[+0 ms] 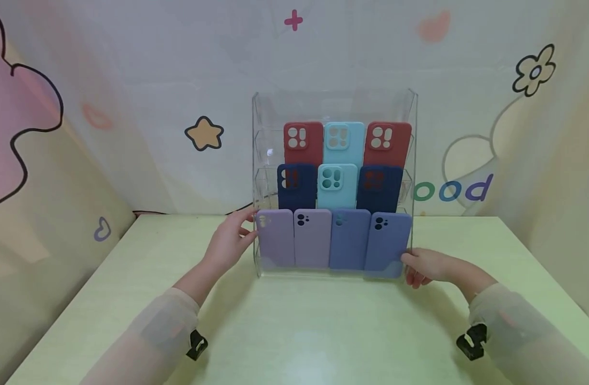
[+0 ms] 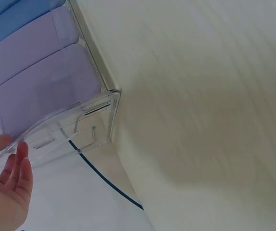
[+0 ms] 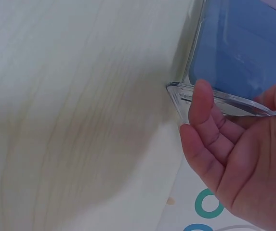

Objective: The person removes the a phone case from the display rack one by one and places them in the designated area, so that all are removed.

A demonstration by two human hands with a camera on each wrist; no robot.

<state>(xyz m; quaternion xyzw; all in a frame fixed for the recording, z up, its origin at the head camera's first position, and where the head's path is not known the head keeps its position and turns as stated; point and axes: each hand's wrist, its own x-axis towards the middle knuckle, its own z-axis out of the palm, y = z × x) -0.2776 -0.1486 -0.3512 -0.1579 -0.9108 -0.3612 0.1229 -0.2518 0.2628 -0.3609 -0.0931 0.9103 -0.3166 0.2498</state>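
Note:
A clear acrylic display rack (image 1: 333, 104) stands on the table, with phone cases in tiers. Two lilac cases (image 1: 312, 240) and two periwinkle-blue cases (image 1: 349, 240) fill its front tier. Behind them are two navy cases (image 1: 296, 187) and a light-blue case (image 1: 337, 184). Higher up, two red cases (image 1: 303, 141) flank another light-blue case (image 1: 344, 141). My left hand (image 1: 232, 238) pinches the rack's left side panel, thumb at the front edge. Lower on the opposite side, my right hand (image 1: 429, 266) grips the right side panel, its thumb by the end blue case.
The pale wood-grain table (image 1: 294, 331) stretches in front of the rack and to both sides. A printed cloth (image 1: 155, 64) with stars, flowers and letters hangs right behind the rack. Black clips (image 1: 196, 345) show at both sleeves.

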